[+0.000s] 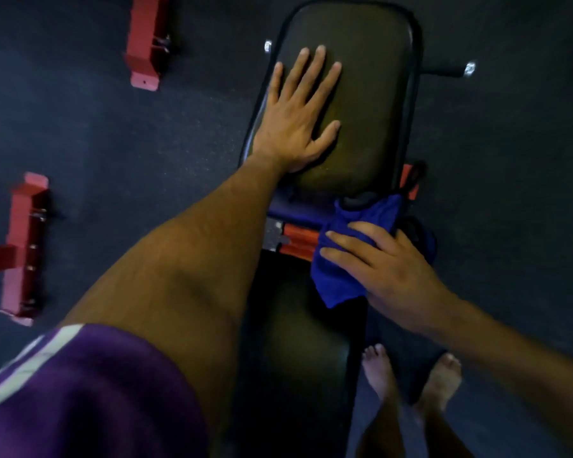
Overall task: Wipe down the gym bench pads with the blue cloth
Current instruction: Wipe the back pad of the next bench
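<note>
While my left hand (pixel 295 120) lies flat on the far pad (pixel 361 94) of the gym bench, its fingers (pixel 315 67) straight and spread with the thumb out to the side, my right hand (pixel 384 272) works at the gap between the two pads. The blue cloth (pixel 338 276) is bunched there, draped over the near right corner of the far pad and hanging down across the red frame (pixel 298 239) onto the far right corner of the near pad (pixel 295 342). My right fingers (pixel 348 246) lie over the cloth, slightly bent and close together, pressing it against the bench; I cannot tell whether the thumb is tucked under the fabric, as it is hidden.

The far pad is dark, with a rounded top end and a black rim, and my left palm sits toward its left edge. The near pad is darker still and runs down toward me. My bare feet (pixel 411 378) stand on the dark floor (pixel 510 193) just to the right of the near pad. A purple sleeve (pixel 90 391) with pale stripes covers my left upper arm. Two red equipment feet (pixel 146 41) lie on the floor well to the left of the bench, one far and one nearer.
</note>
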`<action>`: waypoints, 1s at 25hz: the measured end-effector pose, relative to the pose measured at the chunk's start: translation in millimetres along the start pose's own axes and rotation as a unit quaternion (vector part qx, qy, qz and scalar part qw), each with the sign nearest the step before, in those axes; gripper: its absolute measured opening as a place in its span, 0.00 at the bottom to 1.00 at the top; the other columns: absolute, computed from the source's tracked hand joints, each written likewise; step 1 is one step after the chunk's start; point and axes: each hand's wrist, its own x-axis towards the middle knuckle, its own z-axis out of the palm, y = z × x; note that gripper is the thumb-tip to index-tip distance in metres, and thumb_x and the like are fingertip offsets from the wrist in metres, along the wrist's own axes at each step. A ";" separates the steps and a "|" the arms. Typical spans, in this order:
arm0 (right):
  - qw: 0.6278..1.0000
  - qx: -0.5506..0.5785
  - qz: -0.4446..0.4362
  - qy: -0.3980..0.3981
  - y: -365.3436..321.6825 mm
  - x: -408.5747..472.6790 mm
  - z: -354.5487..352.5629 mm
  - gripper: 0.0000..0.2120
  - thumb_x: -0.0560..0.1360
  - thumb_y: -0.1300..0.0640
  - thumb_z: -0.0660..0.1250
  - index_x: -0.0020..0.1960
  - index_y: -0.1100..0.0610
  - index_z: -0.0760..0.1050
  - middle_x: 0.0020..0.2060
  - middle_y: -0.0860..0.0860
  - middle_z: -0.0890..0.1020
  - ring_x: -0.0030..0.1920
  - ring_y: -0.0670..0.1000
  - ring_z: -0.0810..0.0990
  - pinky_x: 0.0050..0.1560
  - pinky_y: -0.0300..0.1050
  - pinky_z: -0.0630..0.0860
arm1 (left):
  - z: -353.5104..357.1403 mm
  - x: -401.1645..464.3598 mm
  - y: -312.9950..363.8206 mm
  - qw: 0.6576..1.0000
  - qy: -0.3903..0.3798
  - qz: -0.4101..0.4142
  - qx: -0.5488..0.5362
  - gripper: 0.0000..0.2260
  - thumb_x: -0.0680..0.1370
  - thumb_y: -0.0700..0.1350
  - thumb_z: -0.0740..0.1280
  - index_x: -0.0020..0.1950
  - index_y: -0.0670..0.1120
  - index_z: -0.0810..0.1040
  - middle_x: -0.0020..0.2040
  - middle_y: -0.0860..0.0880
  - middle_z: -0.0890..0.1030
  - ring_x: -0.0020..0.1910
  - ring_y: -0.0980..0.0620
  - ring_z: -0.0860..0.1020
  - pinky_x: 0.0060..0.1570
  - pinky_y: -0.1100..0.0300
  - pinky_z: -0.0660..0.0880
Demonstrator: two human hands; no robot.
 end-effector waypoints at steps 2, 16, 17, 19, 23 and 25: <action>0.998 0.026 0.065 0.002 25.9 -16.4 -29.0 0.43 0.58 0.65 0.74 0.71 0.52 0.67 0.71 0.51 0.73 0.67 0.59 0.71 0.51 0.60 0.76 | 0.1 1.3 -1.5 1.000 0.004 0.000 0.001 0.34 0.81 0.62 0.57 0.83 0.45 0.60 0.82 0.39 0.58 0.82 0.38 0.55 0.77 0.34 0.51; 0.995 0.069 0.011 -0.070 200.4 220.3 -148.3 0.32 0.71 0.61 0.69 0.73 0.57 0.66 0.67 0.54 0.74 0.65 0.60 0.69 0.68 0.55 0.66 | 4.9 2.5 0.6 0.996 0.030 -0.022 -0.084 0.28 0.83 0.55 0.54 0.81 0.46 0.64 0.82 0.41 0.62 0.82 0.41 0.58 0.79 0.37 0.51; 0.993 0.073 -0.004 -0.089 198.2 235.0 -145.7 0.32 0.72 0.62 0.70 0.74 0.55 0.65 0.67 0.54 0.73 0.65 0.58 0.68 0.67 0.53 0.66 | 5.5 1.8 0.0 0.994 0.044 -0.030 -0.090 0.27 0.83 0.55 0.54 0.81 0.46 0.65 0.82 0.41 0.62 0.82 0.41 0.58 0.79 0.38 0.51; 0.990 0.067 -0.037 -0.115 192.9 258.0 -148.5 0.32 0.72 0.62 0.70 0.74 0.55 0.65 0.66 0.54 0.74 0.65 0.58 0.69 0.68 0.51 0.65 | 6.0 1.0 -3.3 0.992 0.054 -0.027 -0.111 0.26 0.84 0.54 0.54 0.80 0.46 0.66 0.81 0.42 0.64 0.81 0.42 0.59 0.80 0.38 0.51; 0.982 0.056 -0.079 -0.164 183.5 284.8 -170.4 0.32 0.73 0.64 0.69 0.75 0.56 0.64 0.63 0.58 0.75 0.65 0.59 0.69 0.68 0.49 0.65 | -11.4 -0.8 8.8 0.992 0.040 -0.062 -0.102 0.24 0.85 0.51 0.57 0.80 0.46 0.66 0.81 0.44 0.64 0.81 0.43 0.60 0.80 0.39 0.53; 0.976 0.067 -0.094 -0.185 178.5 297.8 -183.2 0.32 0.73 0.65 0.68 0.74 0.54 0.64 0.63 0.57 0.76 0.64 0.58 0.69 0.67 0.48 0.65 | -15.6 -11.9 37.0 0.963 0.048 -0.251 -0.079 0.24 0.86 0.52 0.57 0.82 0.47 0.63 0.82 0.44 0.61 0.82 0.44 0.58 0.79 0.39 0.55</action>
